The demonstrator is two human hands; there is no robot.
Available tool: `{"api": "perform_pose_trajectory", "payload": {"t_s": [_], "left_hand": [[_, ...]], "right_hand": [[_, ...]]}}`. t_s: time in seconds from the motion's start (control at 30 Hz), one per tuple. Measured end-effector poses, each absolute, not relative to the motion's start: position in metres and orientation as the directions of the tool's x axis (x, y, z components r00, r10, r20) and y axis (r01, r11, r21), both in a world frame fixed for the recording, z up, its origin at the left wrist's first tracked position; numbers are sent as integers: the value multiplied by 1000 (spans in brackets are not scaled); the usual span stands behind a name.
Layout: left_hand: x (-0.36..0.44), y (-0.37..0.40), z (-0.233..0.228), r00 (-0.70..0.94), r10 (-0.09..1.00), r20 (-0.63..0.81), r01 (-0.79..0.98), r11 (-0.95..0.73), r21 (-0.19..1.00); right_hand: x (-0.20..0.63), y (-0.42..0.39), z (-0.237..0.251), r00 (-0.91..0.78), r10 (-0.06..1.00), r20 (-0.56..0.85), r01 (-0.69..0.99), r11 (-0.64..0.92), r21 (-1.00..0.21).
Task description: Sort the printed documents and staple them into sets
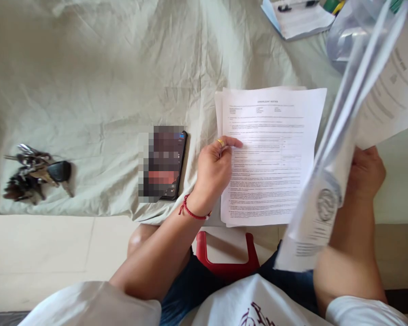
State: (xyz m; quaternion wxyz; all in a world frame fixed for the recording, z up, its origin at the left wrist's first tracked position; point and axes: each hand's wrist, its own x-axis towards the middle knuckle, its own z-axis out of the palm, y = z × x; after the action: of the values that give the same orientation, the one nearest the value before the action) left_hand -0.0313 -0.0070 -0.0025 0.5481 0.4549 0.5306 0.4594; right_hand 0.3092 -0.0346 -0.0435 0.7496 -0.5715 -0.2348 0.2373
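— What lies at your far left?

— A bunch of keys (34, 174) rests on the wrinkled bed sheet (105, 72), well apart from your hands. Next comes the phone (172, 165), face up, near the sheet's front edge and just beside your left hand (214, 170). Between keys and phone the sheet gives open room.

— And what does the left hand do?

— It presses the left margin of the flat stack of papers (275, 154), fingers curled loosely with one fingertip on the page, gripping nothing. I think it keeps the stack from sliding, because the lower end hangs over the bed edge, above the red stool (226, 262).

— The right side?

— Your right hand (365, 174) is clenched on a raised bundle of sheets (347, 149), tilted and blurred, lifted clear of the stack. Behind it, a clipboard (299, 18) and plastic sleeves (353, 31) crowd the far corner, so room is small there.
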Motion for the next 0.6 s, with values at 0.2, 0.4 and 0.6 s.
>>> {"api": "perform_pose_trajectory", "payload": {"t_s": [0.2, 0.4, 0.6], "left_hand": [[-30, -7, 3, 61, 963, -264, -82, 269, 960], [-28, -7, 2, 136, 942, -306, -197, 329, 924], [-30, -7, 0, 131, 937, -322, -128, 339, 932]], "right_hand": [[271, -27, -33, 763, 619, 189, 43, 243, -969], [262, -28, -34, 744, 647, 168, 37, 212, -977], [255, -29, -30, 714, 684, 150, 26, 188, -982]]}}
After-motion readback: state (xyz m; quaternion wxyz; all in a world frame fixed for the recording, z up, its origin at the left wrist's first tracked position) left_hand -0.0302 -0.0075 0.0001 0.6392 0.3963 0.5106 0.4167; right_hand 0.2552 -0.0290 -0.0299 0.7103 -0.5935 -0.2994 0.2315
